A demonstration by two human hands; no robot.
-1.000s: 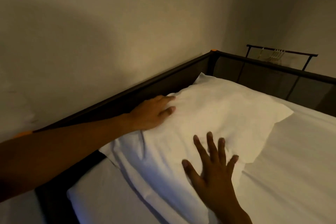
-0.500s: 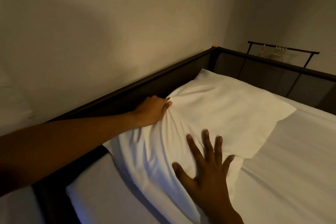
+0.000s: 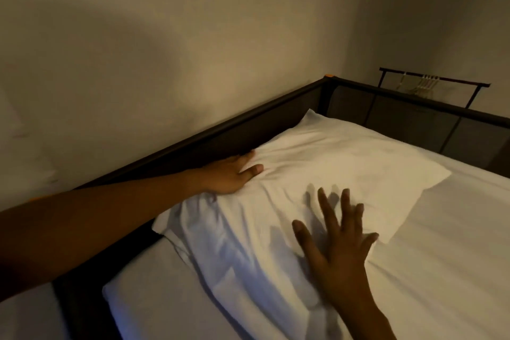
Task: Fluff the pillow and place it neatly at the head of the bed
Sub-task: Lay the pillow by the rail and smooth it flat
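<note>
A white pillow [image 3: 345, 163] lies rumpled on the white sheet [image 3: 447, 262], along the dark bed frame rail [image 3: 193, 145] near the far corner. My left hand [image 3: 229, 174] lies on the pillow's left edge beside the rail, with the fingers stretched out along the edge and the thumb on top of the fabric. My right hand [image 3: 336, 246] is spread wide over the pillow's near side. It is slightly blurred and casts a shadow on the cloth just ahead of the fingers. Neither hand holds a bunch of fabric.
A plain wall [image 3: 193, 50] runs right behind the rail. The frame's mesh end panel [image 3: 414, 119] closes the far side. Beyond it stands a black rack with several hangers [image 3: 425, 83]. Bare sheet extends to the right of the pillow.
My left hand let go of the bunched fabric and flattened along the pillow's edge. My right hand slid right and lifted a little. The pillow settled flatter.
</note>
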